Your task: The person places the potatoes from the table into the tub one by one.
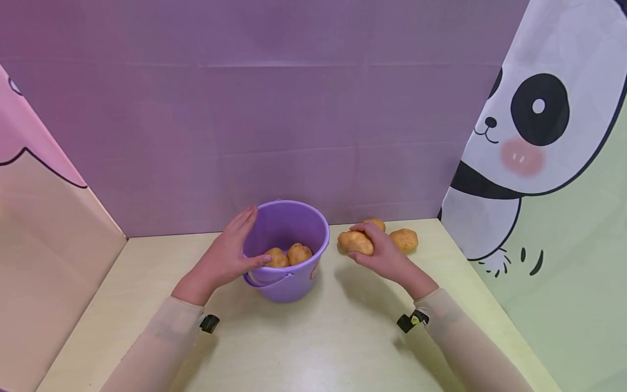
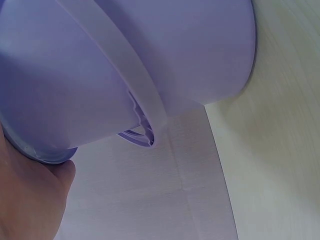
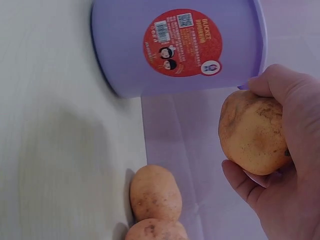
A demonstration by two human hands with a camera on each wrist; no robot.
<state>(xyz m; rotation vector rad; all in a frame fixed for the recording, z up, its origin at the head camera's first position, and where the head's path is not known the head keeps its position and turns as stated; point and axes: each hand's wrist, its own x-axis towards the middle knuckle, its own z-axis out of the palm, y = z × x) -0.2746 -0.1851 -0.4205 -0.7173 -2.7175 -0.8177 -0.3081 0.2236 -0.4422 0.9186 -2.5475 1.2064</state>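
Note:
A purple plastic bucket (image 1: 284, 286) stands upright on the table, with two potatoes (image 1: 299, 253) visible inside it. At its left side the left hand (image 1: 225, 256) grips the rim, the thumb over the front edge and the fingers along the left. In the left wrist view this hand (image 2: 30, 190) shows only partly, against the rim. To the right of the bucket, the right hand (image 1: 384, 253) holds a potato (image 1: 355, 243) between thumb and fingers, above the table in the right wrist view (image 3: 255, 132). Two more potatoes (image 1: 404, 240) lie on the table just behind that hand.
The pale wooden table (image 1: 294, 348) ends at a purple back wall (image 1: 294, 125). A panda-printed panel (image 1: 539, 218) borders the right, a pink and beige one (image 1: 44, 228) the left. The bucket's handle (image 2: 120, 55) hangs down at its front.

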